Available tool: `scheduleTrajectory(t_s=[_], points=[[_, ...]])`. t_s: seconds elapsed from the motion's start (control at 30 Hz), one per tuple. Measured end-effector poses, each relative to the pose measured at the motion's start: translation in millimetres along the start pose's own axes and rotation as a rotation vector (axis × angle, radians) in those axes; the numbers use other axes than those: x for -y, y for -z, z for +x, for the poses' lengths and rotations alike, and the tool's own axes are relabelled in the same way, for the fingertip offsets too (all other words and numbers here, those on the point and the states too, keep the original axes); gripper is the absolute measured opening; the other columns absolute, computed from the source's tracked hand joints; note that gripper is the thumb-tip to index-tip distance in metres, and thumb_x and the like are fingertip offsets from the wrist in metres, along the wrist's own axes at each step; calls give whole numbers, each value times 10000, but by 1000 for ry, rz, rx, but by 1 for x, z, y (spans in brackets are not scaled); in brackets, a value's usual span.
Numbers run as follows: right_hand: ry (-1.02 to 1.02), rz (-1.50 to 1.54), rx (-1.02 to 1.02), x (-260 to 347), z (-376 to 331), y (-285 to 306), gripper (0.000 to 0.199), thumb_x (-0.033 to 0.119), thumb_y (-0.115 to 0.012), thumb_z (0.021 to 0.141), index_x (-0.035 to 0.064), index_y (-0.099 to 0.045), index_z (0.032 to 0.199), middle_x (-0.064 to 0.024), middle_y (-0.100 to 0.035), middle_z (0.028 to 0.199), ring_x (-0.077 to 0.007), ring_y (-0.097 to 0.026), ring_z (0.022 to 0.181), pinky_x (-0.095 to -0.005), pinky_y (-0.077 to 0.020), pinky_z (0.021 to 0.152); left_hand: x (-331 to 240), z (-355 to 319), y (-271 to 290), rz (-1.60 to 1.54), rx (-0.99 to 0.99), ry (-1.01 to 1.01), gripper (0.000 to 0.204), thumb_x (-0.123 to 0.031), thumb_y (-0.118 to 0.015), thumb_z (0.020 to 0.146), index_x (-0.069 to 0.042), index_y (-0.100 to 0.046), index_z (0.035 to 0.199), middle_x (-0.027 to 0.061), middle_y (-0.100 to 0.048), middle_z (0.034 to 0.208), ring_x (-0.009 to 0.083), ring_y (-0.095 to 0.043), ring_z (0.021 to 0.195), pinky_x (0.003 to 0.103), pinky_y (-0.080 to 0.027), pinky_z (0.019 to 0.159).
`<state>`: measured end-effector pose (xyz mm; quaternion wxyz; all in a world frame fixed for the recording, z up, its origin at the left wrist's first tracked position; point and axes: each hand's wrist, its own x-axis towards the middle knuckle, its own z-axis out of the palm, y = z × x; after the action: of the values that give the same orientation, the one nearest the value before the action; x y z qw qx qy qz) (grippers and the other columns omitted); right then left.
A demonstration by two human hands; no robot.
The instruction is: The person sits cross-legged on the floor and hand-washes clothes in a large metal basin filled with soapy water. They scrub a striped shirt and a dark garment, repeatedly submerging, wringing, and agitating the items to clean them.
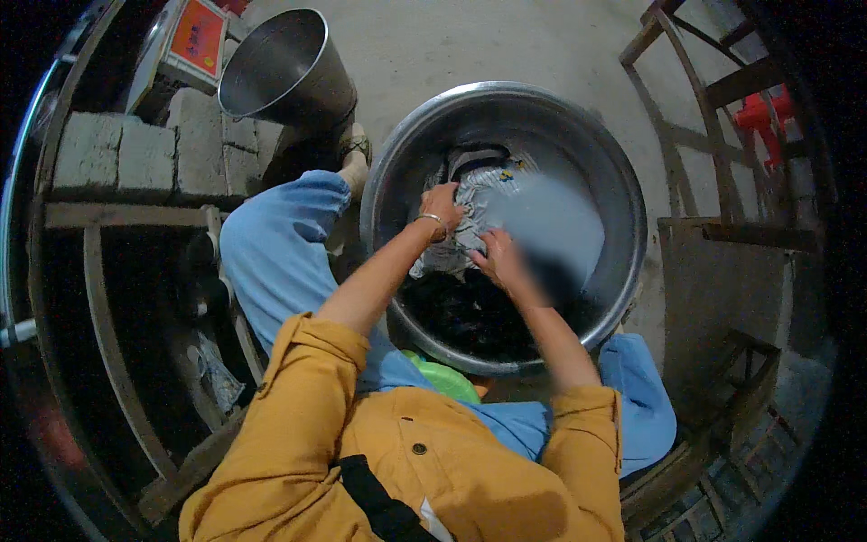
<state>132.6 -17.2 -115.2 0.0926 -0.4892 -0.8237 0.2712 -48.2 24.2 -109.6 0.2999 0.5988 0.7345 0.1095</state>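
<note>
A large metal basin [506, 93] stands between my knees. Inside it lies a wet grey-and-white striped cloth [471, 200] with a dark band and small yellow and blue marks at its far end. My left hand [442, 206], with a bracelet at the wrist, grips the left side of this cloth. My right hand [499, 259] has its fingers closed on the cloth's near right part. Dark cloth [465, 312] is heaped along the basin's near side. A pale, cloudy area [551, 221] fills the right of the basin, blurred, so what lies there is unclear.
A metal bucket [287, 68] stands beyond my left foot, beside grey blocks [144, 154] and a box with a red label [194, 41]. Wooden frames [99, 271] line the left; a wooden chair [713, 99] and a red object [766, 117] are at right. Something green [444, 378] shows under the basin's near edge.
</note>
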Motion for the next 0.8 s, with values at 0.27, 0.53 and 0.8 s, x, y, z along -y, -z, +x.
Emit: scheduleTrajectory(t_s=[0.27, 0.53, 0.8], points=[[-189, 126, 202, 1, 39, -53, 562, 305, -625, 664, 12, -406, 1092, -214, -520, 979, -360, -495, 897, -412, -400, 759, 57, -17, -56, -194, 207, 461, 806, -478, -585, 679, 19, -292, 1243, 235, -390, 1203, 355, -378, 1115, 377, -349, 891], [-254, 675, 26, -1, 38, 51, 350, 293, -525, 761, 38, -535, 1001, -204, -543, 961, -371, -506, 890, -395, -413, 737, -22, 23, 31, -812, 104, 277, 293, -330, -562, 756, -42, -582, 708, 7, -542, 663, 97, -463, 562, 256, -382, 504], [169, 143, -444, -20, 44, 152, 189, 146, -492, 747, 28, -523, 891, -169, -556, 808, -326, -525, 746, -373, -410, 636, -75, 38, 61, -892, -8, -216, 268, -293, -593, 757, -27, -608, 785, 13, -564, 654, 82, -490, 617, 215, -395, 571]])
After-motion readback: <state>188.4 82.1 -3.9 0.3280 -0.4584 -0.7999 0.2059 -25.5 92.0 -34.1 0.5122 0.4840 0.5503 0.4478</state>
